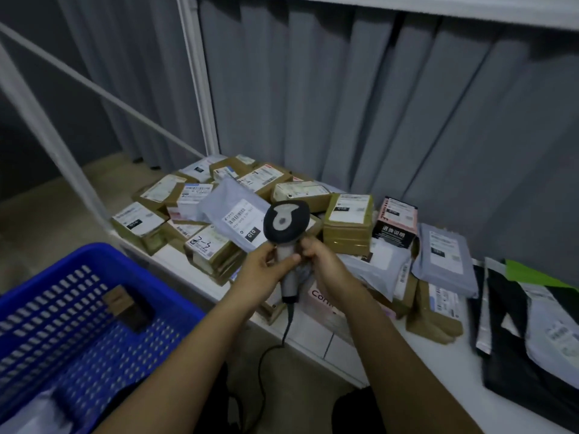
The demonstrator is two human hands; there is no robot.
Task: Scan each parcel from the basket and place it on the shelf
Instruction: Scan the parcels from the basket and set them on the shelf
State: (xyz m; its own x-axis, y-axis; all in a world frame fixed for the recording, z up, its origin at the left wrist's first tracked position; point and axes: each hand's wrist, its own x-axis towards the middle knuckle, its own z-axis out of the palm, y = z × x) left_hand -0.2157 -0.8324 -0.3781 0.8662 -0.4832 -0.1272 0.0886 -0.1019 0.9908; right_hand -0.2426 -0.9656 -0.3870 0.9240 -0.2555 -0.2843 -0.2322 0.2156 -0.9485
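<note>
two hands on scanner [286, 233]: left hand [266, 264] and right hand [316, 255] both grip handle, stood upright. basket [62, 308] sits down-left, nearer left hand. parcels [238, 220] piled on shelf [313, 333] just ahead.

The basket [94, 311] at eight o'clock is bright blue, its walls patterned with rows of small slots. The scanner [285, 227] at centre has a black head with a pale grey inlay and a grey handle. Boxes [347, 227] at twelve o'clock are brown with white labels. A grey mailer [445, 261] lies at three o'clock, a black bag [513, 355] with a green patch at four. The curtain [376, 104] is grey, the shelf [313, 336] white.
</note>
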